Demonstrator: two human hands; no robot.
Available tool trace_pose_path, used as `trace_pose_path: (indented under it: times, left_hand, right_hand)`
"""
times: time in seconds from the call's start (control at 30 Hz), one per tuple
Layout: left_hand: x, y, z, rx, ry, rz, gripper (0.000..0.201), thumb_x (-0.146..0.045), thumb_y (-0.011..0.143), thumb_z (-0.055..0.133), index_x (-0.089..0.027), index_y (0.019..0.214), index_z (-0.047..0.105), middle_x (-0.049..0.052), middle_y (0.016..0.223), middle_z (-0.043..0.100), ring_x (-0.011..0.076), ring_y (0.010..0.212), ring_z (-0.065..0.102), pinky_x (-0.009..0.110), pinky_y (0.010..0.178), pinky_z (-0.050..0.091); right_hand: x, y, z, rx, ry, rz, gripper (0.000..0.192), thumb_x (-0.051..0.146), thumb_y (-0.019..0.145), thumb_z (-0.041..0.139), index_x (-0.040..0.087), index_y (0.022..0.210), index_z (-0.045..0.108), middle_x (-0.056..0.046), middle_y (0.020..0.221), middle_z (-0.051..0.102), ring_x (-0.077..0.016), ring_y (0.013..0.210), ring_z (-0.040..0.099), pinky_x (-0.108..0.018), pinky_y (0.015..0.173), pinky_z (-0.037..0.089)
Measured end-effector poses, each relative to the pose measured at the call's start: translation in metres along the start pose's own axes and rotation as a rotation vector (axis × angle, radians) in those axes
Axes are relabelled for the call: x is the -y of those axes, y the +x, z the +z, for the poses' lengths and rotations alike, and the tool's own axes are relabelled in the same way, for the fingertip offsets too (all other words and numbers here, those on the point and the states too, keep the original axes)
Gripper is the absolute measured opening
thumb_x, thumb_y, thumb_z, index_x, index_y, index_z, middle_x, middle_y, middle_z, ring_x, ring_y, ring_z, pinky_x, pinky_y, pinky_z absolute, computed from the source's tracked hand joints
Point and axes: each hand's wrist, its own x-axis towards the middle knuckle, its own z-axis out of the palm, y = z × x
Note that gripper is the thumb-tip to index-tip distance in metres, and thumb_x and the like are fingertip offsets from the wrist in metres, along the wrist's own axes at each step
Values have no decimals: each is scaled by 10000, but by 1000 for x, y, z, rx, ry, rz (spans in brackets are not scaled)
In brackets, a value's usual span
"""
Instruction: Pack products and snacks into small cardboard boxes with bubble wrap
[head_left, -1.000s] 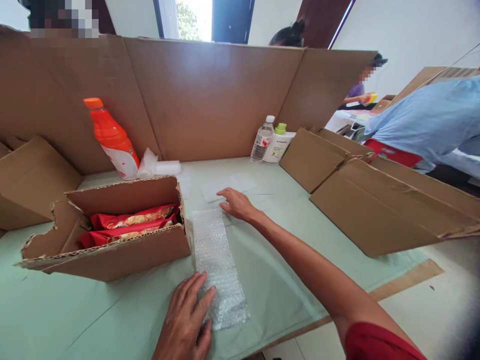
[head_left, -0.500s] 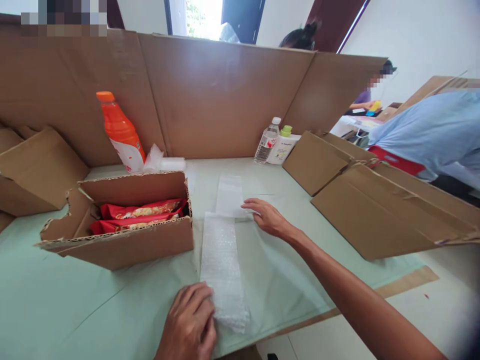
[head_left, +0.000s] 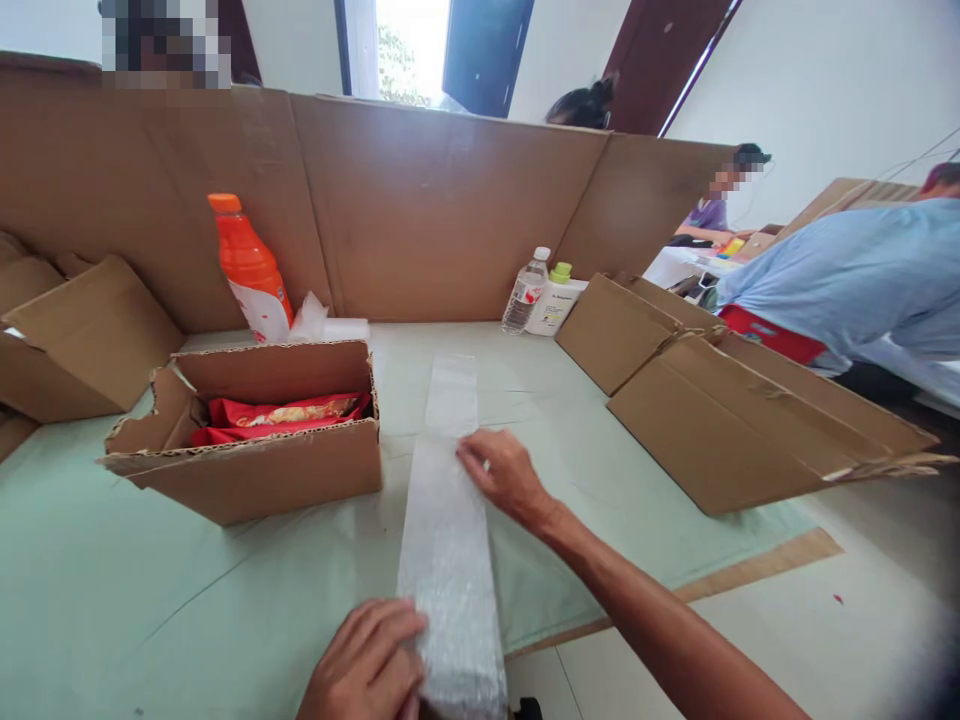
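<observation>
Long, narrow strip of bubble wrap [head_left: 448, 520], translucent white, lying flat on the pale green worktop [head_left: 150, 600], running from lower centre of the frame up to mid-centre, its far end paler and smoother. Just right of the torn cardboard box [head_left: 255, 470] with red packets [head_left: 281, 415] inside.

Left hand [head_left: 365, 668] at bottom centre, fingers curled down and pressing the near end of the strip against the worktop, not closed around it. Right hand [head_left: 504, 478] at mid-frame, fingers spread flat, resting on the strip's right edge about halfway along.

Compared with a second ago: strip now unfolded to roughly double length, far half laid out toward the back; right hand drawn back from the far end to the middle of the strip; left hand lower in the frame.

Orange bottle [head_left: 251, 268] upper left against the cardboard wall [head_left: 450, 210]; clear water bottle [head_left: 525, 292] and white bottle with green cap [head_left: 555, 298] at upper centre. Flattened cartons [head_left: 742, 420] at right, a person in a blue shirt [head_left: 855, 280] behind them.
</observation>
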Motion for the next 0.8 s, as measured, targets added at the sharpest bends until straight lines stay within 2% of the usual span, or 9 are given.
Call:
trace_pose_path:
  times: [0.13,0.23,0.33,0.4,0.5,0.6,0.67,0.73,0.8]
  left_hand:
    - [27,64,17,-8,18,-69,243,-13,835,489,-201,926,613,89,1109,726,228,1076,678,381,947,558]
    - [57,98,48,31,108,-167,210,-31,857,496,-197,904,617,90,1070,724,243,1022,678,410,886,571]
    - [79,108,74,68,154,-223,218,-23,844,504,-189,911,627,96,1046,723,262,982,674,436,841,576]
    - [85,106,80,83,153,-234,226,-24,841,509,-188,931,635,95,1058,720,263,984,669,437,844,572]
    - [82,100,79,85,148,-241,240,-39,860,501,-190,981,643,101,1113,709,255,1028,657,422,881,561]
    - [78,101,74,18,87,-247,243,-54,888,475,-192,1004,639,103,1133,703,236,1038,658,390,889,557]
    - [76,106,73,-40,25,-252,237,-65,909,457,-193,1008,631,88,1078,711,218,1001,666,361,865,558]
    - [78,114,74,-77,-3,-264,235,-77,933,436,-194,1019,621,67,992,713,203,949,671,337,834,554]
    - [82,127,79,-109,9,-285,238,-94,958,413,-189,1041,615,59,940,706,199,913,672,331,811,547]
  right_hand:
    - [-36,51,-18,-224,-76,88,217,251,994,496,180,1009,701,-97,1009,715,-225,930,619,-343,865,343]
    - [-57,90,-3,-215,-80,116,215,231,946,565,173,1112,688,-135,1123,695,-261,1015,603,-362,886,349]
    - [-71,106,22,-201,-61,153,368,225,889,633,144,1248,640,-186,1230,658,-308,1086,587,-404,912,375]
    - [-77,99,31,-211,-36,174,416,233,900,609,128,1302,611,-209,1317,615,-329,1149,570,-442,943,391]
    - [-86,64,28,-218,37,144,417,204,906,545,174,1318,610,-165,1378,591,-305,1221,559,-453,991,421]
    - [-94,14,12,-88,190,-11,587,125,822,517,247,1394,561,-105,1430,573,-275,1299,537,-463,1065,417]
    - [-94,-16,2,46,264,-100,749,131,778,540,274,1507,441,-101,1541,477,-287,1397,455,-497,1128,364]
    - [-86,-32,-3,119,304,-134,846,190,774,604,280,1570,333,-111,1590,416,-301,1432,412,-504,1145,343]
    - [-75,-31,-1,83,370,-124,820,244,794,638,270,1560,348,-114,1509,516,-290,1355,494,-479,1119,376]
